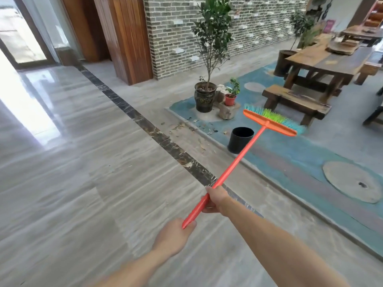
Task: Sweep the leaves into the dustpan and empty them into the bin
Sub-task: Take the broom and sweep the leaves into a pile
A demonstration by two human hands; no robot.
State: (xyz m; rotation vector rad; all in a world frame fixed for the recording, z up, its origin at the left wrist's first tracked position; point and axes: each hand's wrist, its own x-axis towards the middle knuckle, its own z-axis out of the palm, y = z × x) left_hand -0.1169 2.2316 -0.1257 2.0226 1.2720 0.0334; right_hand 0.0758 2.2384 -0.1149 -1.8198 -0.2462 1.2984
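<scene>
Both hands grasp the orange broom (238, 160): left hand (173, 235) at the handle's end, right hand (215, 199) further up, head raised above the floor beside the black bin (240, 139); leaves (178, 127) lie near the bin

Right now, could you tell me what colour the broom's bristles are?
Green in the middle, turquoise at both ends, in the head view: bristles.

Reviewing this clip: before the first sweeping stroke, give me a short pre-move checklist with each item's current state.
1. Both hands on the broom handle: ok, left hand grips the end, right hand higher up.
2. Broom head on the floor: not ok, raised in the air.
3. Leaves located: ok, scattered beside the carpet edge.
4. Bin within reach of the leaves: ok, upright nearby.
5. Dustpan ready: cannot tell, none in view.
</scene>
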